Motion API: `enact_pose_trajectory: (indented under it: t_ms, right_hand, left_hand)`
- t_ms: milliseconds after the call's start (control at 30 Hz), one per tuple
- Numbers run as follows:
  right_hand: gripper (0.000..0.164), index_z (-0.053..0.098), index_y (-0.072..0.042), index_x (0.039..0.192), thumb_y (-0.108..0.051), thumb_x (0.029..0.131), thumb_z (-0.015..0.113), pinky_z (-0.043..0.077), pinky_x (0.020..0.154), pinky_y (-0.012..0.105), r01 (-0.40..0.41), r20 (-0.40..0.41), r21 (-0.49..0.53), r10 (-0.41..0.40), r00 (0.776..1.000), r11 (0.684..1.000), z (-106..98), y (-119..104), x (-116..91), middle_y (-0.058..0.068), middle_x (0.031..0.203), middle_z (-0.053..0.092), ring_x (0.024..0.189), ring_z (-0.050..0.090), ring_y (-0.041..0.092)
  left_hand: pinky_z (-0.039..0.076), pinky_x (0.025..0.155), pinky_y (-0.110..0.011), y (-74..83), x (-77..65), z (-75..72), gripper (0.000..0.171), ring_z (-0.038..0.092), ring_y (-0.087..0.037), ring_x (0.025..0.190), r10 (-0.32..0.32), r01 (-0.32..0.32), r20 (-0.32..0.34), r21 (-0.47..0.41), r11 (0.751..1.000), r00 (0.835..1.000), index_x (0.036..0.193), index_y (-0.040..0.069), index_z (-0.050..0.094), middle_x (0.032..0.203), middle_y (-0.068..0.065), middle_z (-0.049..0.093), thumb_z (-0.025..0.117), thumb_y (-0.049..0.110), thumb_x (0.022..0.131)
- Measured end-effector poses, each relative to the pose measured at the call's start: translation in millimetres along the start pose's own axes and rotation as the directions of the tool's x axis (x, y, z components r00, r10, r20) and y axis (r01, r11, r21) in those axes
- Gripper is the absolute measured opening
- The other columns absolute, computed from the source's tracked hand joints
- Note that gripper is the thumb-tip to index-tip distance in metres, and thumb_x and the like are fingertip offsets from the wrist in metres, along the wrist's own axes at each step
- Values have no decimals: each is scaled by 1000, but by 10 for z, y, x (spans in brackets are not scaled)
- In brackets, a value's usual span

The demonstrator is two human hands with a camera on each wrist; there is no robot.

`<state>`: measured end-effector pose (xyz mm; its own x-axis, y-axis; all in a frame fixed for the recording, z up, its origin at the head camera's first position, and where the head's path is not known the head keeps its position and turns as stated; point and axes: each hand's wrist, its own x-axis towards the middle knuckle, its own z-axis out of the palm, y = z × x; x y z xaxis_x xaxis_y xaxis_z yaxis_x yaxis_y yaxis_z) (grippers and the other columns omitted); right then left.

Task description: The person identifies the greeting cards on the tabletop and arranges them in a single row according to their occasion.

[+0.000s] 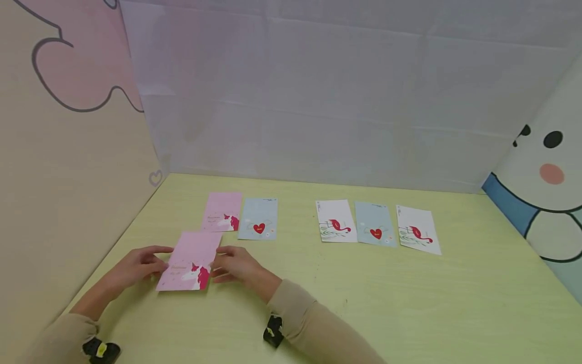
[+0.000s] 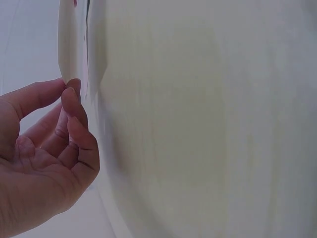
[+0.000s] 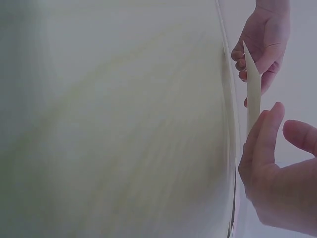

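A pink unicorn card (image 1: 190,260) is held slightly raised over the front left of the table, with a shadow under its lower edge. My left hand (image 1: 138,268) pinches its left edge between thumb and fingertips; in the left wrist view the hand (image 2: 49,144) has the card's pale underside (image 2: 69,44) at its fingertips. At the right edge, my right hand (image 1: 238,265) touches the card. In the right wrist view that hand's (image 3: 277,178) fingers are fairly straight against the card (image 3: 253,94), its thumb held apart. Just behind lies another pink unicorn card (image 1: 223,207).
A blue heart card (image 1: 257,217) lies beside the rear pink card. Further right lie a white flamingo card (image 1: 335,217), a second blue heart card (image 1: 375,222) and another flamingo card (image 1: 417,227). White sheeting (image 1: 318,101) stands along the table's (image 1: 364,303) back edge.
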<state>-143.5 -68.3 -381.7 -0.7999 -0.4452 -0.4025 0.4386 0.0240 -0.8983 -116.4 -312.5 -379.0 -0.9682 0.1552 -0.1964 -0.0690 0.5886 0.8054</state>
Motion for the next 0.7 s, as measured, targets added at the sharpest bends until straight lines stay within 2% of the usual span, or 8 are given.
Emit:
enact_pose_trajectory:
  t_ms: [400,700]
  right_hand:
    - [41,44,4,121,-6,83,59,51,63,35,-47,119,-36,51,992,998,47,-26,-28,8,88,58,76,61,24]
    - [44,42,6,122,-6,83,59,51,64,36,-59,150,-53,67,986,997,53,-18,4,8,92,57,77,61,26]
  left_hand:
    - [42,53,-26,-73,-37,-36,46,49,-16,64,-46,44,35,49,998,998,121,-9,45,80,-7,59,59,14,84]
    - [43,53,-27,-84,-35,-62,45,51,-17,65,-45,41,50,75,996,998,120,-9,46,79,-7,59,60,15,84]
